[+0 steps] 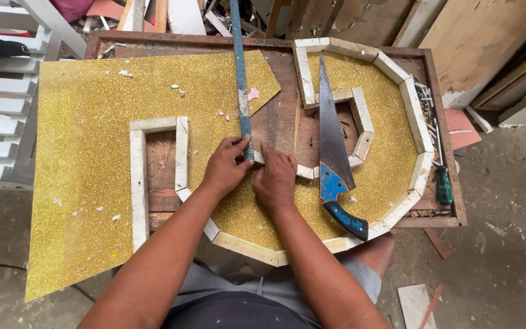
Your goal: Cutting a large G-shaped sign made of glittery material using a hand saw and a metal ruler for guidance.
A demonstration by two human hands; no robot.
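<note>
A long blue straightedge (239,79) is pinned at its near end by the left hand (225,167), while the right hand (276,178) is pressed flat just beside it on the white wooden frame (139,183) and the gold glitter sheet (86,158). A handsaw (331,146) with a blue-and-black handle is laid to the right across the frame. A green-handled screwdriver (443,183) is seen at the right edge of the tabletop (281,122).

Gold glitter sheet (86,140), white frame strips (138,183), blue-handled saw (335,152), possibly teal straightedge (239,73)
</note>
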